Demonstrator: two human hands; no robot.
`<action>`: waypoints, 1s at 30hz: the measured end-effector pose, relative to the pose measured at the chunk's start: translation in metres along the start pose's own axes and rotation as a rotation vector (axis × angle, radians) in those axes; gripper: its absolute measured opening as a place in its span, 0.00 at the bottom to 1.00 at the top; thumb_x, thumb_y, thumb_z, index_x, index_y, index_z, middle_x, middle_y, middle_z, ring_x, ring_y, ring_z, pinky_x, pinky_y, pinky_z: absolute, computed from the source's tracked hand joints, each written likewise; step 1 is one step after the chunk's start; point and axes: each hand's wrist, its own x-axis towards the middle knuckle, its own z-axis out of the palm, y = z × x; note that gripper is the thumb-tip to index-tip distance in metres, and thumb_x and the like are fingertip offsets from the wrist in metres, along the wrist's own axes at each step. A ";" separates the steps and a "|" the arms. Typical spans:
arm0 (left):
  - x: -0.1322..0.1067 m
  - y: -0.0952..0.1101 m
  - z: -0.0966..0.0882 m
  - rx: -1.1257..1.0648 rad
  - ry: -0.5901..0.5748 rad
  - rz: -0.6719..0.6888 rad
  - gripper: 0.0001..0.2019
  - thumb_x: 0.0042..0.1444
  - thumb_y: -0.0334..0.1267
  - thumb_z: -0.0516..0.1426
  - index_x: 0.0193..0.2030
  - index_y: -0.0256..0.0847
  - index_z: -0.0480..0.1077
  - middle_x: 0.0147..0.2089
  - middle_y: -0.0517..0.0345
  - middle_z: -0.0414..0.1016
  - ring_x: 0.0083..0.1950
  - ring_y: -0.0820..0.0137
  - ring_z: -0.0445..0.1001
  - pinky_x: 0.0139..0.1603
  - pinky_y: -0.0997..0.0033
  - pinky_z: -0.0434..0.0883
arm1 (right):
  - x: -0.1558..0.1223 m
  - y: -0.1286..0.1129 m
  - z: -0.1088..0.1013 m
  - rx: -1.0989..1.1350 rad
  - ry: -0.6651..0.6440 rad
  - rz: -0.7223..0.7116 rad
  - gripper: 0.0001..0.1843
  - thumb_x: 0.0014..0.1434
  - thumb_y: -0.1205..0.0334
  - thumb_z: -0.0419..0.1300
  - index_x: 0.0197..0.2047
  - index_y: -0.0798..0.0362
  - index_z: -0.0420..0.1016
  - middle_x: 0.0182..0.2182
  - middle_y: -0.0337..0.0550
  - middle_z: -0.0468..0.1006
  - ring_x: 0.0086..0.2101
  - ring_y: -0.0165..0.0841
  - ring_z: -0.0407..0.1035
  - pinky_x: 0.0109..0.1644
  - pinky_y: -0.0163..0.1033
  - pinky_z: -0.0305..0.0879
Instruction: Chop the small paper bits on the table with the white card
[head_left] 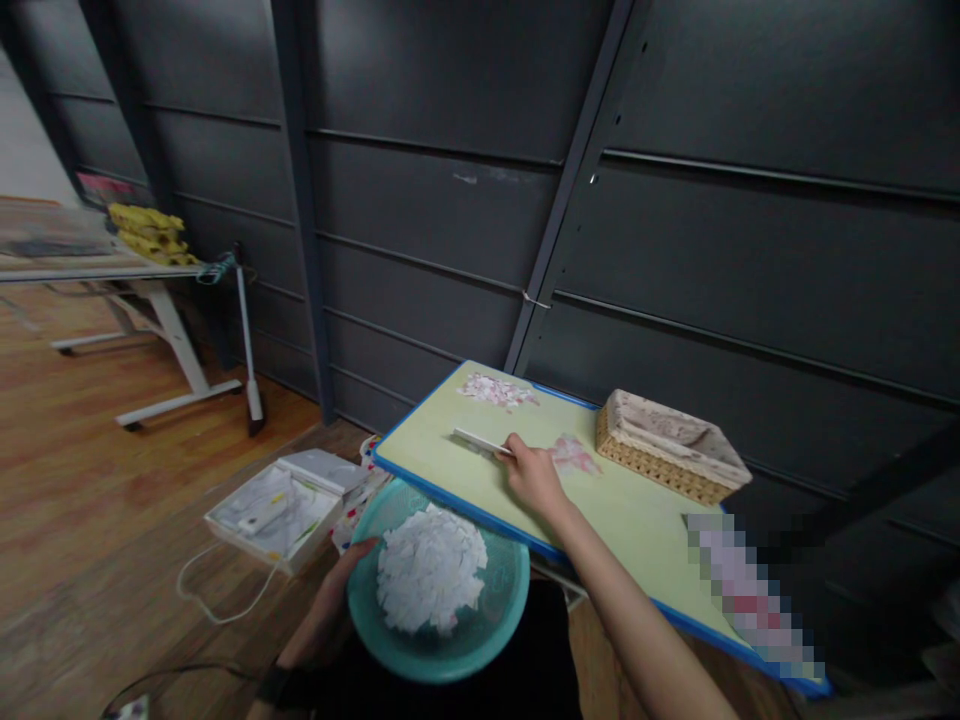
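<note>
My right hand [534,474] reaches over the pale green table top [637,510] with its blue rim and is closed on a thin white strip [480,441] that lies flat, pointing left. My left hand [339,590] grips the left rim of a teal plastic bowl [465,650] held below the table's near edge. The bowl holds a heap of white paper scraps [429,568]. Two small piles of pinkish scraps lie on the table, one [496,390] at the far corner and one [574,455] just right of my right hand.
A woven basket [667,445] stands on the table's far right side. An open white box [274,510] with a cable lies on the wooden floor at left. A white-legged table [150,300] with yellow items stands far left. Dark panelled wall behind.
</note>
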 end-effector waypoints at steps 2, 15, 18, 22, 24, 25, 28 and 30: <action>-0.003 0.002 0.001 0.005 -0.045 -0.012 0.20 0.47 0.37 0.58 0.48 0.33 0.68 0.34 0.53 0.82 0.41 0.59 0.77 0.40 0.64 0.72 | -0.015 -0.006 0.000 0.032 0.012 -0.066 0.11 0.58 0.63 0.46 0.38 0.51 0.68 0.26 0.42 0.76 0.27 0.33 0.69 0.29 0.31 0.52; -0.014 0.005 0.000 0.097 -0.156 0.067 0.12 0.49 0.40 0.56 0.39 0.36 0.71 0.28 0.58 0.80 0.36 0.61 0.76 0.38 0.66 0.69 | -0.069 -0.044 -0.005 0.232 0.016 -0.196 0.11 0.60 0.63 0.46 0.39 0.51 0.68 0.30 0.42 0.78 0.29 0.30 0.71 0.32 0.30 0.59; -0.015 0.008 0.000 0.123 -0.111 0.064 0.16 0.48 0.40 0.57 0.43 0.35 0.70 0.23 0.61 0.79 0.26 0.64 0.75 0.33 0.66 0.68 | -0.071 -0.045 -0.004 0.300 0.092 -0.196 0.11 0.60 0.62 0.46 0.38 0.52 0.69 0.28 0.42 0.77 0.29 0.29 0.71 0.32 0.30 0.59; -0.012 0.009 -0.002 0.145 -0.080 0.035 0.19 0.49 0.39 0.56 0.48 0.34 0.68 0.21 0.62 0.78 0.21 0.65 0.73 0.31 0.65 0.68 | -0.070 -0.043 -0.006 0.393 0.142 -0.163 0.09 0.59 0.61 0.50 0.33 0.52 0.71 0.22 0.38 0.75 0.23 0.27 0.68 0.28 0.29 0.58; -0.011 0.009 -0.002 0.134 -0.075 0.035 0.20 0.49 0.38 0.56 0.49 0.33 0.67 0.22 0.61 0.78 0.23 0.64 0.74 0.31 0.65 0.68 | -0.064 -0.037 -0.010 0.430 0.181 -0.107 0.09 0.58 0.59 0.52 0.32 0.52 0.71 0.22 0.37 0.74 0.22 0.26 0.67 0.27 0.29 0.57; -0.011 0.009 -0.002 0.124 -0.074 0.040 0.20 0.49 0.38 0.56 0.49 0.33 0.67 0.23 0.60 0.79 0.24 0.64 0.75 0.31 0.65 0.68 | -0.058 -0.031 -0.014 0.438 0.211 -0.078 0.09 0.57 0.58 0.52 0.31 0.52 0.71 0.22 0.37 0.74 0.22 0.26 0.66 0.27 0.29 0.57; -0.011 0.007 -0.001 0.129 -0.027 0.026 0.21 0.48 0.38 0.56 0.50 0.32 0.67 0.22 0.59 0.79 0.24 0.64 0.75 0.29 0.66 0.68 | -0.029 0.000 -0.027 0.429 0.306 0.006 0.12 0.56 0.55 0.53 0.32 0.54 0.72 0.22 0.38 0.73 0.23 0.28 0.65 0.27 0.30 0.57; -0.010 0.003 -0.001 0.143 0.017 -0.027 0.22 0.49 0.39 0.56 0.51 0.33 0.66 0.21 0.59 0.78 0.23 0.62 0.74 0.27 0.65 0.68 | -0.003 0.029 -0.036 0.395 0.358 0.091 0.15 0.55 0.52 0.53 0.35 0.54 0.73 0.24 0.39 0.75 0.24 0.29 0.66 0.28 0.31 0.57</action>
